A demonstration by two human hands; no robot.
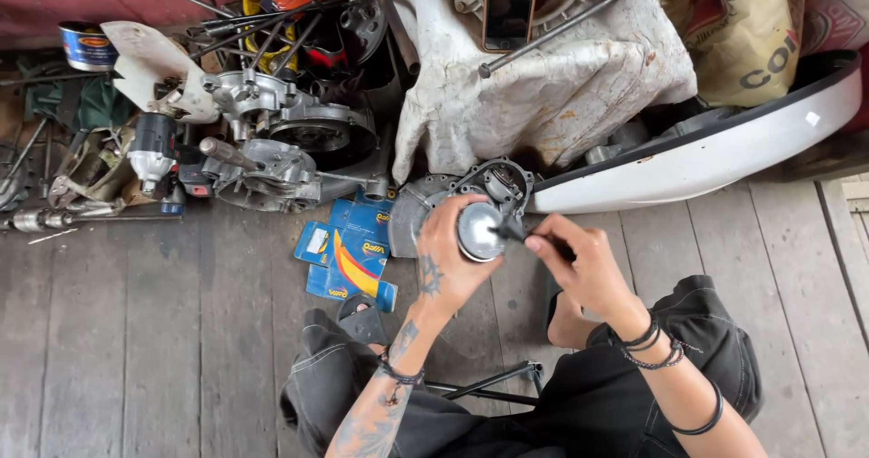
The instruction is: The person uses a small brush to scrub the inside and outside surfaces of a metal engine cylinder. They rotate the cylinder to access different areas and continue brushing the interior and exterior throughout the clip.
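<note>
- A round metal part, piston-like, is gripped in the left hand, fingers closed around its side.
- A thin dark tool is pinched in the right hand; its tip is set against the part's top face.
- Judged mid-way: part in hand and being worked on, not fitted anywhere.
- Just beyond the hands, an open engine casing; left of the left hand, blue cartons.
- Surface: worn grey floorboards; dismantled engine parts farther left.

Blue-and-yellow flat boxes lie on the floorboards; a dark phone screen rests on white cloth — a tan printed sack stands top right.
</note>
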